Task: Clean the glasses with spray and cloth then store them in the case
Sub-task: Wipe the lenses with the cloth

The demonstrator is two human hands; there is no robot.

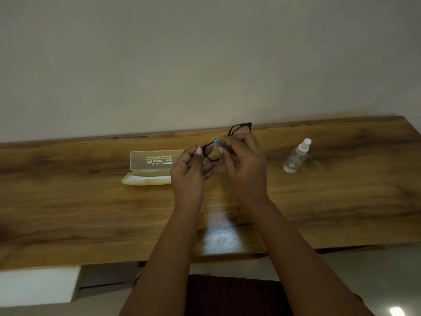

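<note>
Above the wooden desk (91, 201), the black-framed glasses (237, 131) are pinched by the left hand (190, 169) so a lens can be rubbed with the grey cloth (218, 144) pinched in the right hand (245, 165), while the open translucent case (150, 167) is left ready alongside.

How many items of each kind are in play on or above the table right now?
Glasses: 1, held above the table by the left hand
Cloth: 1, pinched on a lens by the right hand
Case: 1, open
Spray bottle: 1, upright
Total: 4
</note>
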